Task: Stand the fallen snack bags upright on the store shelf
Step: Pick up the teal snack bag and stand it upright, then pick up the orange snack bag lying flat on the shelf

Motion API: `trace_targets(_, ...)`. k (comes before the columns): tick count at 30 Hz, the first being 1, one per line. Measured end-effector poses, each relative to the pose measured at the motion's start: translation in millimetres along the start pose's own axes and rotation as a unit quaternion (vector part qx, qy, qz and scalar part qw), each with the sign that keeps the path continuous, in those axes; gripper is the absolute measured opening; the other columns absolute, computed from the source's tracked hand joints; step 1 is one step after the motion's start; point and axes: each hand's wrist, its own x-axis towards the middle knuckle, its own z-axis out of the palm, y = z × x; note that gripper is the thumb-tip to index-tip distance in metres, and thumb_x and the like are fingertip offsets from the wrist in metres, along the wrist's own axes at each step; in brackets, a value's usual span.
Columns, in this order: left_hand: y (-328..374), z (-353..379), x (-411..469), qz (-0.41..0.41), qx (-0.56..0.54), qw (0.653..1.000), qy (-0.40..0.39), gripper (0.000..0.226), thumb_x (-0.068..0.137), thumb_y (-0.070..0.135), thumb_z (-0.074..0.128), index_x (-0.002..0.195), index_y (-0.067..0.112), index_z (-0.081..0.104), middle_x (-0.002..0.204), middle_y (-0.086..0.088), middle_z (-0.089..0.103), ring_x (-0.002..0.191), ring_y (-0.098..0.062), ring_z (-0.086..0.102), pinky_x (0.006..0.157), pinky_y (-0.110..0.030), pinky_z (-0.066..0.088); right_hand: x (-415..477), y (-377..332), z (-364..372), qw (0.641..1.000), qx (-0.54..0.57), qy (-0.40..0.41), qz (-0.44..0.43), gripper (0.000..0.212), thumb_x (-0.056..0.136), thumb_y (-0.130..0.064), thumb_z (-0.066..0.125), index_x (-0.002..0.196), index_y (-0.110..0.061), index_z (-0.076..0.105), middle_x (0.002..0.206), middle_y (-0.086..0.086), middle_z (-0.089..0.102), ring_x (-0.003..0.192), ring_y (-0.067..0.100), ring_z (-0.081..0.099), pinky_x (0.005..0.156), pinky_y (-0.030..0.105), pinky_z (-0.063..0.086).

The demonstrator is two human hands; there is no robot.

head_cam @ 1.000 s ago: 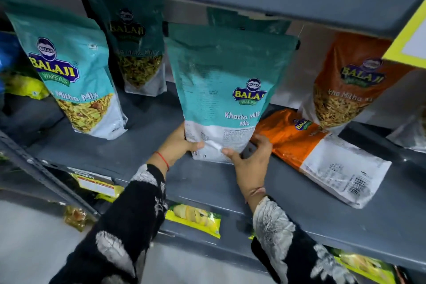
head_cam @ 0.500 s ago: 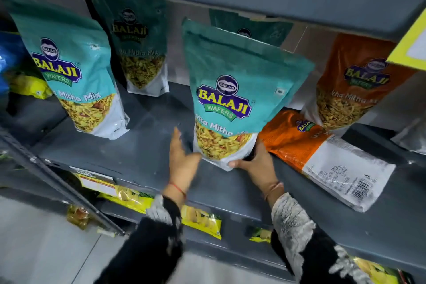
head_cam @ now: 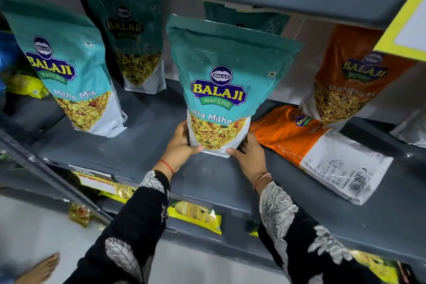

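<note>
While a teal bag stands at the left front of the grey shelf, a darker teal one stands behind it against the back wall, both printed "BALAJI WAFERS" and "Mitha Mix"; yellow packets lie at the far left. At the middle, the left hand and the right hand are clamped on the bottom corners of an upright teal snack bag, thumbs pressed across its white base, which touches the shelf; it reads "BALAJI WAFERS, Khatta Mitha". Another teal bag peeks out behind its top. Just right of the right hand, a fallen orange bag lies flat, barcode side up; behind that an orange Balaji bag stands upright.
</note>
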Motion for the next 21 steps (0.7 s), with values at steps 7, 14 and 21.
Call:
trace_targets(7,-2.3,9.0,-10.2,0.017,0.036,0.998,0.050,0.069,0.074,-0.014,0.061,0.132,0.008,0.032,0.138,-0.015,0.046,0.125,-0.031,0.046,0.109,-0.049,0.035,-36.3,-24.4,-12.8,0.999,-0.036,0.024,-0.016,0.070,0.076,-0.004,0.071,0.135,-0.007,0.034,0.140,0.015,0.046,0.128,0.027,0.044,0.107,0.042,0.039)
trace_targets(14,-3.2,137.9,-89.8,-0.056,-0.096,0.987,0.112,0.030,0.079,-0.009,0.057,0.085,0.019,0.051,0.073,-0.004,0.057,0.059,0.000,0.060,0.065,-0.021,0.047,-22.1,-44.6,-219.6,0.900,-0.409,0.144,-0.050,0.038,0.086,-0.036,0.057,0.105,-0.004,0.061,0.116,0.025,0.061,0.110,0.039,0.053,0.091,0.043,0.044)
trace_targets(21,27.1,279.5,-85.1,-0.272,-0.242,0.930,-0.054,0.014,0.085,0.033,0.056,0.086,0.019,0.059,0.077,-0.004,0.062,0.072,-0.017,0.059,0.063,-0.025,0.049,4.2,-20.3,-295.7,0.958,-0.215,-0.163,0.096,0.039,0.095,-0.021,0.043,0.132,-0.007,0.042,0.142,0.014,0.044,0.130,0.029,0.041,0.112,0.044,0.031)
